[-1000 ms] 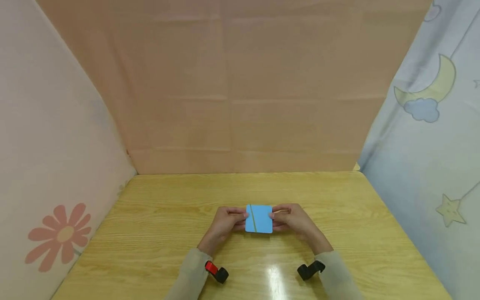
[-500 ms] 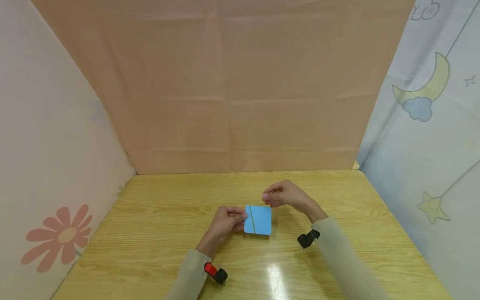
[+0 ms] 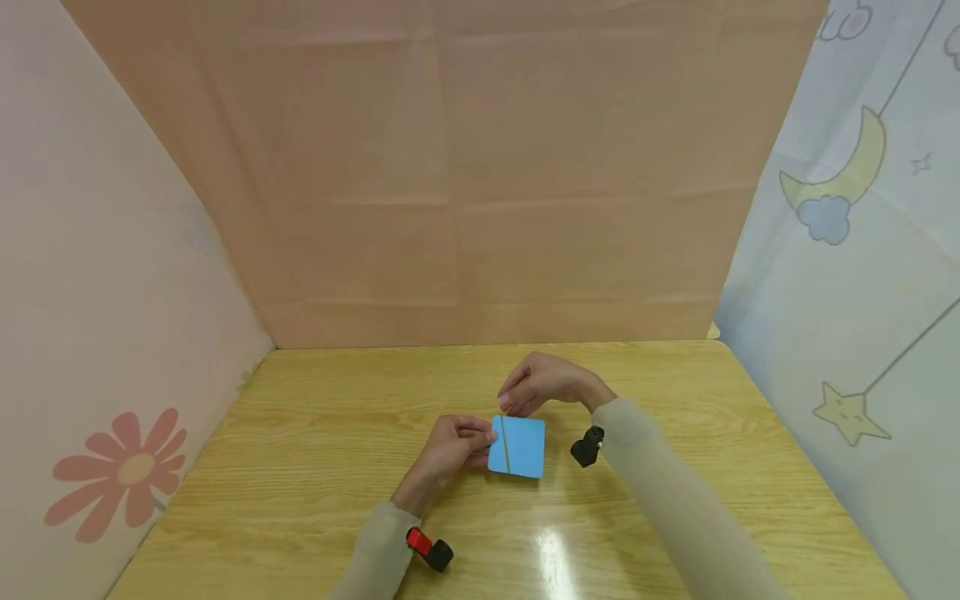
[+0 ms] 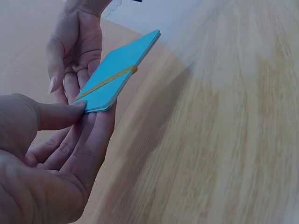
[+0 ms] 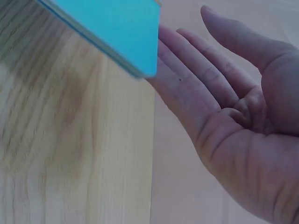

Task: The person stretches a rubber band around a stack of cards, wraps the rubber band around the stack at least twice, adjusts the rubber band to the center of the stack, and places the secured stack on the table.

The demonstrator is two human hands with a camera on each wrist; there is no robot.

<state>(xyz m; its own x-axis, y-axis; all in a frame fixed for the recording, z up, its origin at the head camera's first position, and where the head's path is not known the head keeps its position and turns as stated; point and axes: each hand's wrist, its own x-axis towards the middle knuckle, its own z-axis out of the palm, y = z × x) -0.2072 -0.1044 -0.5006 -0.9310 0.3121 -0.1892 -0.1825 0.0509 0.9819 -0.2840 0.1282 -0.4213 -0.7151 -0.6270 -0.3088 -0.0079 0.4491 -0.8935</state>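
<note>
Fingers (image 4: 93, 144) of your left hand (image 3: 448, 450) pinch the stack of blue cards (image 3: 527, 448) at its left edge, thumb on top, other fingers underneath. This stack is above the counter (image 3: 337, 442). One yellowish band (image 3: 506, 446) goes around it, with the cards inside its loop, and crosses the top face slantwise near your left thumb. Your right hand (image 3: 543, 383) is beside the stack's far edge, fingers loosely extended and without grip; whether they touch the stack, I cannot tell.

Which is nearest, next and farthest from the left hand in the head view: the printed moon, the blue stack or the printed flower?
1. Blue stack: pinched by the left hand.
2. Printed flower: far left.
3. Printed moon: upper right.
</note>
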